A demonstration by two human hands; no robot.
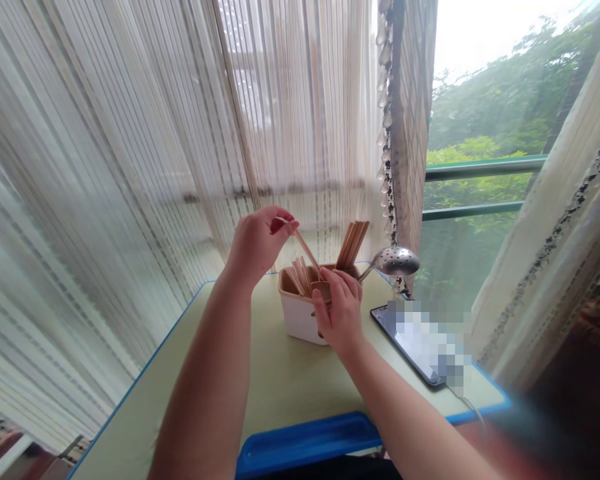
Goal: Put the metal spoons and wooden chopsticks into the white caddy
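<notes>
My left hand (265, 243) is raised over the back left of the utensil holder and pinches the upper end of a light wooden chopstick (307, 250). That stick slants down toward the holder, its lower end near the fingertips of my right hand (341, 308). The utensil holder (300, 320) is a white box with a brown inner wall; my right hand grips its front right rim, hiding that corner. Several pale sticks (300, 275) lean in its left part. Darker chopsticks (353, 243) stand at the back right, beside a metal slotted ladle (397, 261) tilted outward.
The holder stands on a pale green table (270, 373) with a blue edge and a blue tray (305, 440) at the front. A phone (410, 347) with a cable lies to the right. Sheer curtains (180, 133) hang behind, with a window and railing (485, 168) at right.
</notes>
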